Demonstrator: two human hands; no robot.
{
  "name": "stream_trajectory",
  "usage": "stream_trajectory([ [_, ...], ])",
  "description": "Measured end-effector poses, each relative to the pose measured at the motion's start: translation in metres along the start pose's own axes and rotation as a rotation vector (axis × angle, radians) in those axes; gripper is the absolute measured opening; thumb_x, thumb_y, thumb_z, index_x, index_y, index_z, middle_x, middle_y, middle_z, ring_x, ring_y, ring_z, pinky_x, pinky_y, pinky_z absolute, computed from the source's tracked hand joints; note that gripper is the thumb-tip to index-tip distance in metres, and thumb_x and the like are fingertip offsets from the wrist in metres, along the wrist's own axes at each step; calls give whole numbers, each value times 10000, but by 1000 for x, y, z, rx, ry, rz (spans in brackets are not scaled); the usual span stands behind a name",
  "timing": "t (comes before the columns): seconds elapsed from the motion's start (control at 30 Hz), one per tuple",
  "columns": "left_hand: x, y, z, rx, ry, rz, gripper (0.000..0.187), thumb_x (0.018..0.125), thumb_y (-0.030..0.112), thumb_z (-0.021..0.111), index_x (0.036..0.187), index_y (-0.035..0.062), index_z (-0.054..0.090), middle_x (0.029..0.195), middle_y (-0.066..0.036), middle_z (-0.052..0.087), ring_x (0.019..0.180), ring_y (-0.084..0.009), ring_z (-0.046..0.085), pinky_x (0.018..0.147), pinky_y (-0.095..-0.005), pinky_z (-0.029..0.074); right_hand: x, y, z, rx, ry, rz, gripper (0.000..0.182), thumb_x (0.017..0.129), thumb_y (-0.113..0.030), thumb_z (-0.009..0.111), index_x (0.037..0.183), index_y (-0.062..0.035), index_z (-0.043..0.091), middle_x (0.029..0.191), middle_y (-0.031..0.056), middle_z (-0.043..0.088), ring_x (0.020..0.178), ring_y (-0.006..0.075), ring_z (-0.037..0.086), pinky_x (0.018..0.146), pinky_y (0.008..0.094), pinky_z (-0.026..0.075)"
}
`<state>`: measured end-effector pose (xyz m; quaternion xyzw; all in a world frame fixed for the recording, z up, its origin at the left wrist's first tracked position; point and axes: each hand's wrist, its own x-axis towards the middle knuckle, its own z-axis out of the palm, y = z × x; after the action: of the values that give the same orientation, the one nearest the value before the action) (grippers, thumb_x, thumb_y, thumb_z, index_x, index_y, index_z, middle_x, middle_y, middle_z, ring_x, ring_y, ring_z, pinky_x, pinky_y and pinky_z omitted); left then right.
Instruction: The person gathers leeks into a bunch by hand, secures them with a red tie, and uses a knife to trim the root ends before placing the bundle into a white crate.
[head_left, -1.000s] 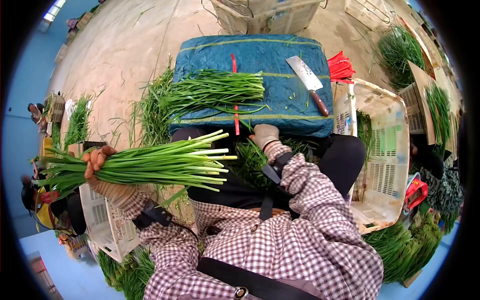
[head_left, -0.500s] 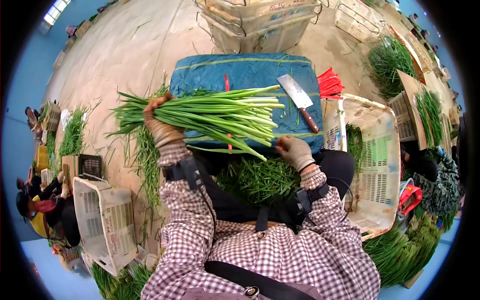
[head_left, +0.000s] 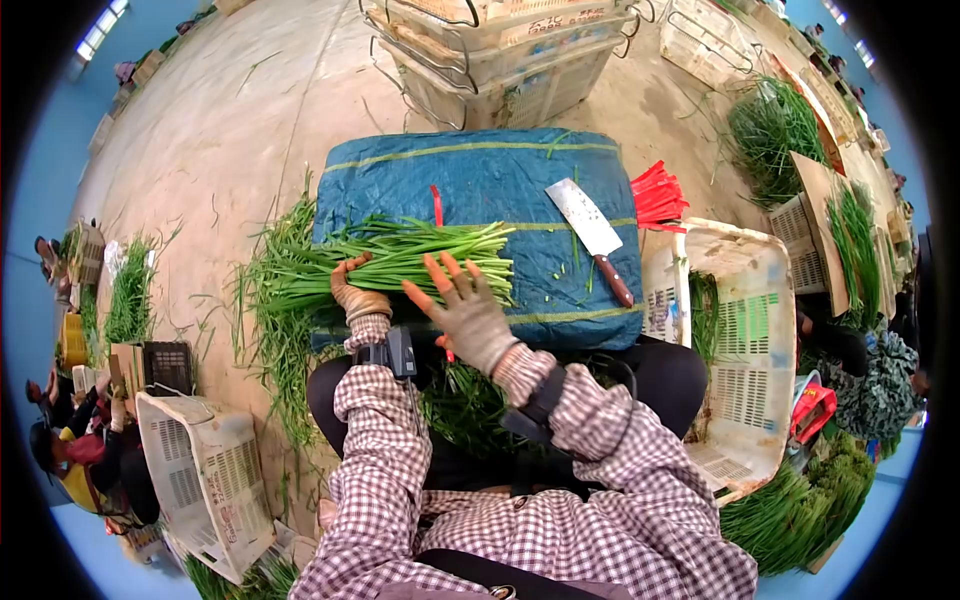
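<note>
Knife (head_left: 585,218) x1; L hand (head_left: 362,292), R hand (head_left: 474,322) at greens (head_left: 425,250).

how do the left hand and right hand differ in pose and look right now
The left hand has its fingers curled around the green stalks, while the right hand is open with fingers spread. The left hand is nearer the leafy part; the right hand is nearer the pale ends. The left hand's glove looks browner, the right hand's paler. Both gloves leave the fingertips bare.
</note>
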<state>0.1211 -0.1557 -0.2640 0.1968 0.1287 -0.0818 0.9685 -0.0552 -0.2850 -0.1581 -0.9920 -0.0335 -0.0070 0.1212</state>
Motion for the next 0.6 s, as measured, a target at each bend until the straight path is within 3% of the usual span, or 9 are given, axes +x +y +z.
stream_trajectory([
  [0.1, 3, 1, -6, 49, -16, 12, 191, 750, 172, 626, 678, 80, 476, 672, -50, 514, 713, -225, 512, 849, -411, 481, 34, 17, 56, -407, 118, 58, 730, 846, -239, 531, 1454, -274, 129, 1494, 120, 169, 1378, 296, 141, 1104, 468, 65],
  [0.17, -23, 4, 29, 360, 298, 23, 211, 814, 270, 600, 756, 76, 541, 645, -51, 524, 634, -171, 502, 724, -356, 495, 47, 29, 64, -392, 7, 96, 654, 884, -146, 422, 1457, -261, 128, 1491, 121, 191, 1361, 303, 207, 1094, 474, 110],
  [0.23, -9, 28, -6, 532, 373, -152, 357, 835, 444, 583, 832, 87, 594, 621, -56, 554, 534, -113, 466, 583, -337, 465, 56, 36, 67, -273, -51, 113, 634, 888, -136, 415, 1454, -250, 153, 1424, 85, 337, 1296, 285, 331, 1042, 455, 237],
  [0.33, -50, 54, 43, 1010, 969, 339, 545, 852, 311, 629, 1292, 92, 395, 926, -172, 609, 708, -190, 597, 629, -329, 569, 60, 40, 74, -274, -30, 81, 608, 892, -148, 409, 1448, -246, 184, 1391, 75, 378, 1259, 277, 368, 1027, 440, 256],
  [0.37, -91, 44, 94, 634, 827, 543, 618, 821, 224, 669, 1321, 72, 340, 1173, -191, 522, 821, -293, 615, 793, -403, 563, 61, 39, 71, -274, -28, 76, 597, 892, -154, 410, 1443, -243, 197, 1383, 72, 387, 1247, 272, 377, 1019, 435, 263],
  [0.4, -91, 42, 89, 641, 819, 531, 618, 821, 224, 669, 1321, 72, 340, 1173, -191, 522, 821, -293, 615, 793, -403, 563, 60, 41, 69, -276, -27, 78, 588, 891, -160, 411, 1438, -240, 211, 1376, 70, 396, 1236, 267, 386, 1012, 431, 269],
  [0.5, -76, 36, 56, 2046, -715, 874, 1081, 610, 340, 805, 1412, 35, 148, 1405, -188, 315, 1282, -328, 353, 1075, -455, 290, 61, 41, 71, -233, -17, 91, 575, 886, -169, 426, 1425, -237, 238, 1364, 62, 408, 1229, 260, 388, 1003, 421, 276],
  [0.57, -81, 0, 58, 2565, -1067, 520, 1118, 597, 432, 781, 1424, 61, 127, 1476, -150, 185, 1372, -267, 182, 1115, -428, 155, 58, 38, 64, -182, 17, 96, 540, 882, -191, 444, 1402, -209, 298, 1354, 59, 420, 1222, 255, 391, 1004, 415, 278],
  [0.6, -77, -6, 50, 2568, -1090, 521, 1118, 597, 432, 781, 1424, 61, 127, 1476, -150, 185, 1372, -267, 182, 1115, -428, 155, 57, 38, 60, -219, -68, 88, 523, 886, -203, 440, 1394, -178, 318, 1352, 58, 422, 1230, 256, 386, 1009, 412, 272],
])
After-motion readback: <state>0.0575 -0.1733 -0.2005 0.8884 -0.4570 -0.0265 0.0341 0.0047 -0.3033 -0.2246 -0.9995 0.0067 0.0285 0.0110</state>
